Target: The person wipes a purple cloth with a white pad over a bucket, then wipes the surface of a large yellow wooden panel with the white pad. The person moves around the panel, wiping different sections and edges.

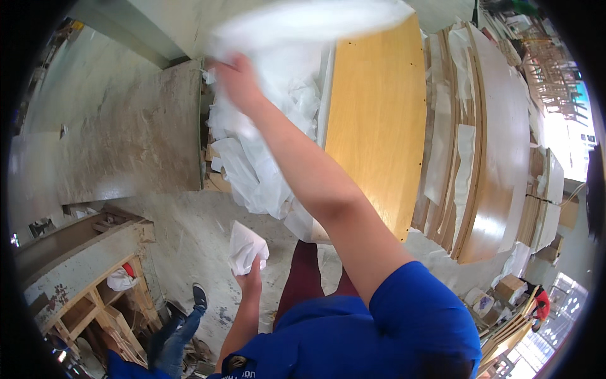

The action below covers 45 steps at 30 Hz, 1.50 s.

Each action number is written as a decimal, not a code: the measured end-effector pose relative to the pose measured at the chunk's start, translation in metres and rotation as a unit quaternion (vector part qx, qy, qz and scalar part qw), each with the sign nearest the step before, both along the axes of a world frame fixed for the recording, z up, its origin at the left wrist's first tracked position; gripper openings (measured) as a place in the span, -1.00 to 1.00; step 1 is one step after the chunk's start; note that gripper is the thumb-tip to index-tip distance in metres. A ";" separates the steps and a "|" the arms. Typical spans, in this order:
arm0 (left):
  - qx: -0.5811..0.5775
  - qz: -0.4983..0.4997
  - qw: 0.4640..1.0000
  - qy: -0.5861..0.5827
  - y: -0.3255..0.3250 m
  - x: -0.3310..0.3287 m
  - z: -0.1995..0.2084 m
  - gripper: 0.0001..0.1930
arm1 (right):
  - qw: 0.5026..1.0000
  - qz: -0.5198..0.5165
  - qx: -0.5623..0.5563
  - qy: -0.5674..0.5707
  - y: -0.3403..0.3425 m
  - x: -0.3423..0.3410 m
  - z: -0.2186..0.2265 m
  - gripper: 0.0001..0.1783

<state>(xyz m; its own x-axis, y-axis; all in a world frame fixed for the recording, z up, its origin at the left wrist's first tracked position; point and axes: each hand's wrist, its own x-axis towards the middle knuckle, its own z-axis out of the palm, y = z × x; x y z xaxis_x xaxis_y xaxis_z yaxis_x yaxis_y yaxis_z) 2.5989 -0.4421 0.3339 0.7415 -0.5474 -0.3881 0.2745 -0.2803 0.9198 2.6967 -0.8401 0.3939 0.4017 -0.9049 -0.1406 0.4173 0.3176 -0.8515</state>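
Observation:
My right arm reaches up and across to the left over a wooden panel. At its end my right hand (237,85), blurred by motion, appears closed on the edge of a thin white sheet (309,28). That sheet is smeared too and spreads over the panel's far end. Crumpled white wrapping sheets (255,164) lie in a heap below the hand. Low on the left, my left hand (250,278) is closed round a folded white cloth or paper (247,246). The light wood panel (375,132) lies flat, with small dark holes along its right edge.
Stacked panels (470,145) with white sheets between them stand to the right. A worn brown board (136,132) lies on the left. Below it is a wooden frame bench (95,303). Another person's jeans-clad leg (173,341) shows at lower left, on the concrete floor (189,221).

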 end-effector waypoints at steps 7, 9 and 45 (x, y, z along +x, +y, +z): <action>0.017 0.010 1.000 -0.009 0.017 0.008 0.011 -0.56 | 0.893 0.049 -0.397 0.208 -0.004 -0.017 0.093 -0.82; 0.006 -0.005 1.000 -0.002 0.015 0.010 0.008 -0.57 | 0.923 -0.031 -0.311 0.222 -0.002 -0.051 0.018 -0.77; 0.017 -0.246 0.967 -0.071 -0.081 -0.169 -0.080 -0.48 | 0.802 0.252 0.113 0.529 0.355 -0.597 -0.174 -0.60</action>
